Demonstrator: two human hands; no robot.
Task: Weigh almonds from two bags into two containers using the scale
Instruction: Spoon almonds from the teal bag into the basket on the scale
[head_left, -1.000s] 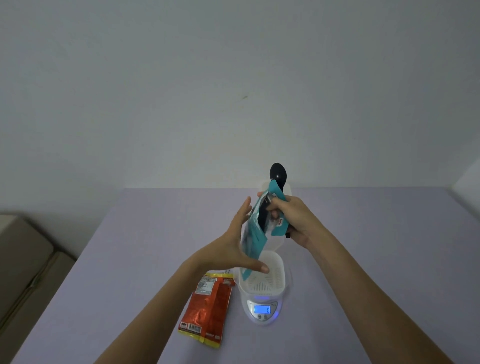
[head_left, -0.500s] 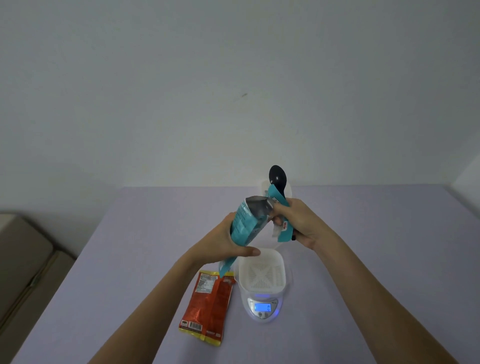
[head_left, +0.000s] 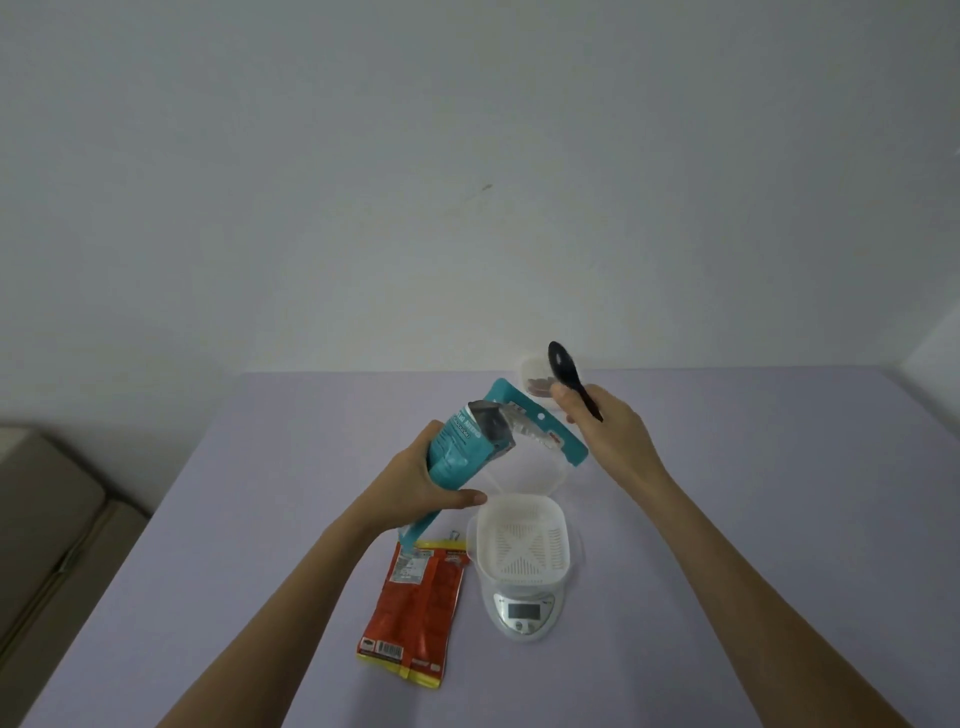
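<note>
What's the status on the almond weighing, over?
Left hand grips teal bag, tilted, mouth open. Right hand holds black spoon. White basket on scale looks empty. Red bag lies beside scale, not in the way.

teal bag | red-yellow bag | black spoon | lilac table

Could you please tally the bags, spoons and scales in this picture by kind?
Bags: 2 (teal bag, red bag)
Spoons: 1 (black spoon)
Scales: 1 (white scale)
Total: 4
</note>
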